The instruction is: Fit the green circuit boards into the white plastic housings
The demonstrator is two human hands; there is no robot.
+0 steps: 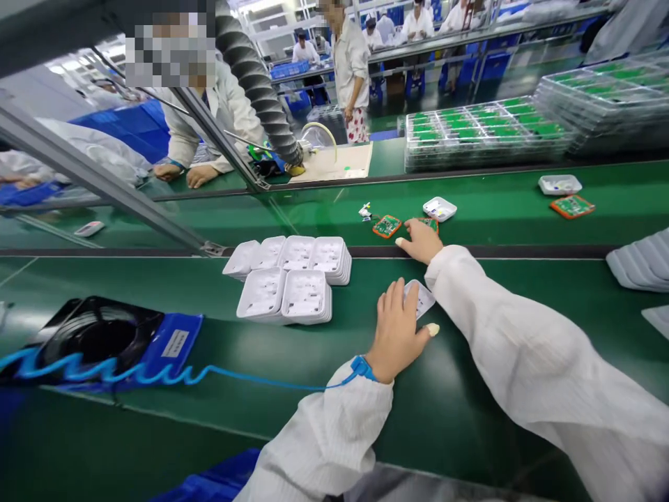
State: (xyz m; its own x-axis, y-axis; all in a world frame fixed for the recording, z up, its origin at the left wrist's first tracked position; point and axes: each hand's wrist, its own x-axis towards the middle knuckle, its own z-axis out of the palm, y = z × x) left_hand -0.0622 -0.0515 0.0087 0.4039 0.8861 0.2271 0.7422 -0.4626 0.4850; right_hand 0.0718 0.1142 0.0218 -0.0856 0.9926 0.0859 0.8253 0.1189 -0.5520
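Observation:
My left hand [398, 331], with a blue strap at the wrist, lies with spread fingers at the edge of a small white plastic shell [424, 301] on the near green surface. Its fingers cover part of that shell. Farther off, my right hand [422, 241] reaches over the belt, thumb apart from the fingers. Behind its fingers shows a green circuit board [433, 223], partly hidden. To its left lies an orange-edged circuit board [387, 226] beside a small white part with wires [365, 212]. A white shell holding small parts [440, 208] sits just beyond. Both thumbs wear pale finger covers.
Stacked white shells [306, 293] stand left of my hands. A black fan [104, 335] and coiled blue cord [157, 374] lie farther left. Clear trays of green boards [481, 132] stand at the back. Another shell [559, 184] and board [573, 206] are on the right. A person sits opposite.

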